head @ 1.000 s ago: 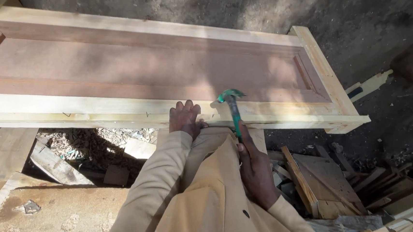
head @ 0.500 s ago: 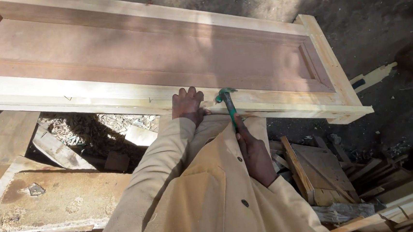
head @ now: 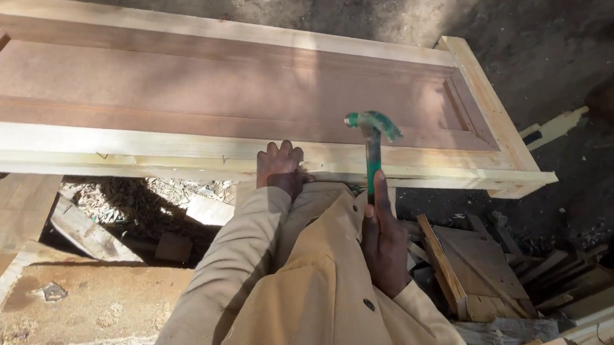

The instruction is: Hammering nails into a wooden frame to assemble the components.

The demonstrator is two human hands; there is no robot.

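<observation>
Outdoors, right hand (head: 382,243) grips hammer (head: 372,143) above door frame (head: 198,155).

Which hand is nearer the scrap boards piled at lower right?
Right. The right hand, gripping the green hammer, is beside the scrap boards; the left hand rests farther off on the door frame.

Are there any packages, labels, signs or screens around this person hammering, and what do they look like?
None in view. Only these show:
Wooden door panel: long pale frame with a reddish-brown inset, lying flat across the top.
Hammer: green head and handle, raised upright in the right hand.
Left hand: resting on the panel's near rail.
Wood offcuts: heaped at lower right.
</observation>
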